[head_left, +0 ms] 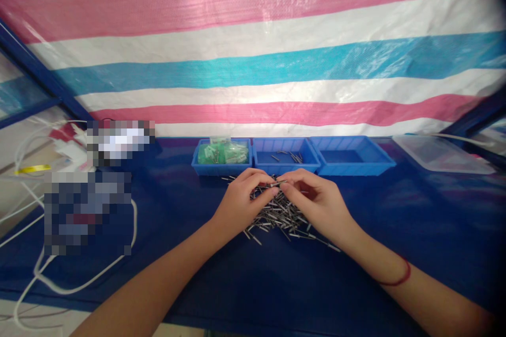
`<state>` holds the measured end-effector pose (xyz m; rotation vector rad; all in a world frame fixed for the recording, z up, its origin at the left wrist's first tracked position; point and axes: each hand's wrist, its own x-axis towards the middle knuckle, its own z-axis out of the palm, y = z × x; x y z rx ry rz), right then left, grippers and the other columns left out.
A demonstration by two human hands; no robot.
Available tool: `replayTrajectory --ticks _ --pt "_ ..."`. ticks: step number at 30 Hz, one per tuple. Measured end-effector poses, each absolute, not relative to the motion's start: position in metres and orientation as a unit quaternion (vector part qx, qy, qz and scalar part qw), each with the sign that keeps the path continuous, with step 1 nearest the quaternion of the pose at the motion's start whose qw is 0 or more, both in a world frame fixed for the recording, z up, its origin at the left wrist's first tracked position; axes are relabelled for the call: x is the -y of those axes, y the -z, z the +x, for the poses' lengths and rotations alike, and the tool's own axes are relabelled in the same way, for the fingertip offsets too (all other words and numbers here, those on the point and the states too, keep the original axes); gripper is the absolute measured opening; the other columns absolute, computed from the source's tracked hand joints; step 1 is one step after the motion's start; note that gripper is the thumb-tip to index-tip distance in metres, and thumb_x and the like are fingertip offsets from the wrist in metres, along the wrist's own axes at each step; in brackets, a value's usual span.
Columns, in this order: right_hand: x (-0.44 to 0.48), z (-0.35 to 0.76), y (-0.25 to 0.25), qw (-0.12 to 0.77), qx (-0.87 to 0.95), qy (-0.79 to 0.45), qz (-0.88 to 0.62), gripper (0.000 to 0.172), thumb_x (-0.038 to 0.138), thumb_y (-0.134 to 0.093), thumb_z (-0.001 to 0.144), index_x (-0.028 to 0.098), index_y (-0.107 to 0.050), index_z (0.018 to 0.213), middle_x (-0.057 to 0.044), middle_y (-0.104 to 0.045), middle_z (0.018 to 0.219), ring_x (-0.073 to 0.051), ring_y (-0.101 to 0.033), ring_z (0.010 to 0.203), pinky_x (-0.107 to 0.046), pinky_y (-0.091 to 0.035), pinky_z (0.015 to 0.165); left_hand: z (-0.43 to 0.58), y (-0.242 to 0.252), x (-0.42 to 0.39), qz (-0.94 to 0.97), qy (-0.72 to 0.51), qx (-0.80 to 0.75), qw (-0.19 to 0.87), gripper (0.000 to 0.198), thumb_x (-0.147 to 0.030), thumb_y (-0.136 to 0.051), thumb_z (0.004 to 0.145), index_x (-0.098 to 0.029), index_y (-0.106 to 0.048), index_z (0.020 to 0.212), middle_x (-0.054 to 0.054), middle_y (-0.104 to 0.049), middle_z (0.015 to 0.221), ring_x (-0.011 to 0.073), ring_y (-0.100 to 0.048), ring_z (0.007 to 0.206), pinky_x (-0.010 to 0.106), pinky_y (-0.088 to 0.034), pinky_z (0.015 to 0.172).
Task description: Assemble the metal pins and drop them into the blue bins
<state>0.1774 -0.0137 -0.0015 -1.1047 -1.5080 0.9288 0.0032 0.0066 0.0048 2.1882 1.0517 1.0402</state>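
Note:
Above a loose pile of thin metal pins (282, 216), my two hands meet fingertip to fingertip. A single thin metal pin (280, 183) lies level between them. My left hand (239, 199) pinches its left end with thumb and forefinger. On the other end, the thumb and fingers of my right hand (326, 202) are closed too. The pin's exact kind is too small to make out. Part of the pile is hidden behind both hands.
Behind the pile stand three blue bins: a left bin (222, 169) with green-and-clear bags (223, 152), a middle bin (286, 166) with several pins, and a right bin (356, 168). A translucent lid (438, 155) lies right. White cables (134, 226) loop at left beside blurred-out objects.

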Motion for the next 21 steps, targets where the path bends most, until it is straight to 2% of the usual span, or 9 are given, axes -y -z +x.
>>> replayTrajectory --ticks 7,9,12,14,17,21 --pt "0.009 0.175 0.002 0.473 0.628 -0.408 -0.464 0.021 0.040 -0.062 0.081 0.020 -0.069 0.082 -0.003 -0.064 0.077 -0.016 -0.054 0.067 -0.029 -0.044 0.061 -0.001 -0.012 -0.007 0.806 -0.399 -0.392 0.195 0.014 -0.029 -0.054 0.090 -0.018 -0.063 0.090 0.006 -0.063 0.096 0.0168 -0.060 0.092 0.030 -0.048 0.085" --pt "0.004 0.177 0.002 0.479 0.604 -0.425 -0.475 0.027 0.044 -0.060 0.081 0.019 -0.069 0.083 -0.002 -0.062 0.072 -0.013 -0.051 0.061 -0.027 -0.041 0.055 -0.001 -0.013 -0.009 0.800 -0.394 -0.407 0.195 0.016 -0.031 -0.054 0.090 -0.018 -0.062 0.096 0.005 -0.064 0.096 0.0161 -0.060 0.089 0.029 -0.048 0.082" --pt "-0.008 0.181 0.002 0.534 0.513 -0.448 -0.501 0.034 0.051 -0.061 0.079 0.018 -0.068 0.084 0.001 -0.054 0.063 -0.008 -0.038 0.047 -0.023 -0.028 0.041 -0.004 -0.014 -0.013 0.795 -0.372 -0.437 0.195 0.021 -0.031 -0.053 0.090 -0.018 -0.061 0.105 0.004 -0.065 0.093 0.0150 -0.061 0.082 0.028 -0.048 0.078" --pt "-0.016 0.185 0.001 0.565 0.456 -0.473 -0.498 0.036 0.053 -0.062 0.077 0.018 -0.063 0.073 0.001 -0.051 0.062 -0.005 -0.029 0.043 -0.022 -0.019 0.038 -0.008 -0.015 -0.016 0.811 -0.335 -0.442 0.186 0.021 -0.027 -0.050 0.091 -0.017 -0.061 0.106 0.004 -0.065 0.091 0.0149 -0.060 0.081 0.028 -0.048 0.077" --pt "-0.020 0.189 -0.001 0.579 0.416 -0.515 -0.475 0.041 0.054 -0.062 0.077 0.017 -0.056 0.061 0.000 -0.054 0.070 -0.004 -0.025 0.043 -0.023 -0.015 0.037 -0.016 -0.015 -0.021 0.868 -0.246 -0.405 0.147 0.020 -0.023 -0.048 0.091 -0.017 -0.065 0.101 0.005 -0.065 0.095 0.0165 -0.059 0.085 0.030 -0.046 0.081" --pt "-0.012 0.190 -0.005 0.572 0.423 -0.529 -0.464 0.031 0.048 -0.061 0.080 0.018 -0.064 0.073 0.002 -0.049 0.067 -0.004 -0.027 0.044 -0.022 -0.016 0.038 -0.023 -0.014 -0.026 0.914 -0.148 -0.369 0.078 0.021 -0.024 -0.050 0.091 -0.019 -0.068 0.098 0.006 -0.063 0.097 0.0180 -0.057 0.088 0.031 -0.044 0.082"
